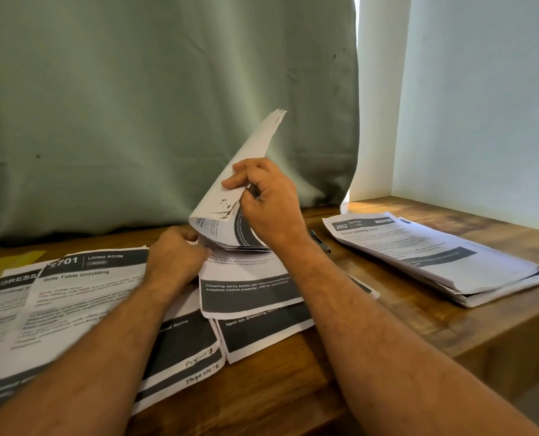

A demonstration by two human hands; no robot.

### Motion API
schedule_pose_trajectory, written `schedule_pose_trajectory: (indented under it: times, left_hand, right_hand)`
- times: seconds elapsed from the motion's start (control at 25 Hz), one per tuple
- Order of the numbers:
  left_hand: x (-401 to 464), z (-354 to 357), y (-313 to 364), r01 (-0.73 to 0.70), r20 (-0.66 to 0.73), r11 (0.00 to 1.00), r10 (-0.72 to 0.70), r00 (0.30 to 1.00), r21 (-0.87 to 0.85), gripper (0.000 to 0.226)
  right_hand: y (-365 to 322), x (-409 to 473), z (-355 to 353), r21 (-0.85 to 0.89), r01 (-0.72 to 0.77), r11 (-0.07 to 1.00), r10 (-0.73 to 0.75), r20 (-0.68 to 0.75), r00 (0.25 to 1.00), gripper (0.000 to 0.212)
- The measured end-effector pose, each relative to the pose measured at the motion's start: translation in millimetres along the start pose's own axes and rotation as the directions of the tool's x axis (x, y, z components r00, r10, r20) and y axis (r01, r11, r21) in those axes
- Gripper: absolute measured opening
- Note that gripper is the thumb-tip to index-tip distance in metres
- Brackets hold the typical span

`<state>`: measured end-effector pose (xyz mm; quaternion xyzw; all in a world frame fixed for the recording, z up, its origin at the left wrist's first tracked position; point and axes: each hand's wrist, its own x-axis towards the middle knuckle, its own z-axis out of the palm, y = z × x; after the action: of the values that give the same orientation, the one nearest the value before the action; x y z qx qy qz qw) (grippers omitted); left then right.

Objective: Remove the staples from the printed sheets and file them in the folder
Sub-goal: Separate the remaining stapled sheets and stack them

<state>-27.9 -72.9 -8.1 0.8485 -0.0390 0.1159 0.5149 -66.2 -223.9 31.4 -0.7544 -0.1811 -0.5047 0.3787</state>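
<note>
A stapled bundle of printed sheets (246,171) is bent upward at the middle of the wooden table, its torn corner facing me. My right hand (271,202) pinches that folded-over corner between thumb and fingers. My left hand (175,256) grips the bundle's lower edge from the left. Loose printed sheets (85,297) with black bands lie spread under my forearms. A yellow folder (7,262) shows at the far left, mostly covered by sheets. A small dark metal tool (320,242), perhaps the staple remover, lies just right of my right wrist.
A second stack of printed sheets (435,256) lies at the right on the table (419,316), near its right edge. A green curtain (167,105) hangs close behind the table, and a pale wall stands at the right.
</note>
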Motion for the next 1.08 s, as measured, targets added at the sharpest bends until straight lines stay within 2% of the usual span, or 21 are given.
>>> schedule_pose_trajectory:
  times: [0.08, 0.2, 0.32, 0.48, 0.64, 0.72, 0.88, 1.0, 1.08]
  left_hand:
    - [-0.5, 0.1, 1.5, -0.038, -0.044, 0.996, 0.042, 0.998, 0.079, 0.007]
    - [-0.8, 2.6, 3.5, -0.056, -0.078, 0.980, 0.072, 0.994, 0.189, 0.017]
    - [2.8, 3.0, 6.3, -0.051, -0.138, 0.980, 0.079, 0.987, 0.194, 0.022]
    - [2.3, 1.5, 7.0, -0.056, -0.216, 0.998, 0.052, 0.975, -0.011, 0.012]
    - [-3.1, -2.6, 14.4, -0.122, -0.233, 0.951, 0.056, 0.971, -0.283, 0.012]
    - [-5.8, -11.0, 25.8, -0.138, -0.220, 0.877, 0.037, 0.975, -0.460, 0.024]
    - [-6.3, -36.8, 54.4, -0.074, -0.132, 0.647, -0.041, 0.990, -0.759, 0.037]
    - [-6.8, -60.6, 69.1, 0.091, 0.067, 0.489, -0.067, 0.995, -0.868, 0.034]
    - [-11.3, -78.2, 67.3, 0.164, 0.162, 0.442, -0.043, 0.986, -0.882, 0.034]
  right_hand:
    - [1.1, 0.1, -1.7, -0.014, 0.004, 1.000, -0.005, -0.010, 1.000, 0.027]
    - [0.0, -1.2, -0.1, -0.021, 0.021, 1.000, -0.021, -0.001, 1.000, 0.025]
    - [-1.4, -2.0, 1.2, -0.030, 0.045, 0.999, -0.045, 0.003, 0.999, 0.023]
    - [1.0, 0.2, 1.2, -0.078, 0.139, 0.987, -0.148, -0.126, 0.981, 0.019]
    - [-11.2, 18.5, -6.4, -0.211, 0.237, 0.948, -0.273, -0.165, 0.948, 0.014]
    - [-25.5, 36.8, -11.3, -0.234, 0.260, 0.937, -0.308, -0.199, 0.930, 0.013]
    - [-63.6, 81.1, -23.7, -0.227, 0.326, 0.918, -0.371, -0.199, 0.907, 0.011]
    - [-93.1, 104.8, -26.2, -0.201, 0.343, 0.918, -0.372, -0.132, 0.919, 0.020]
    - [-107.4, 109.0, -19.3, -0.184, 0.321, 0.929, -0.338, -0.065, 0.939, 0.023]
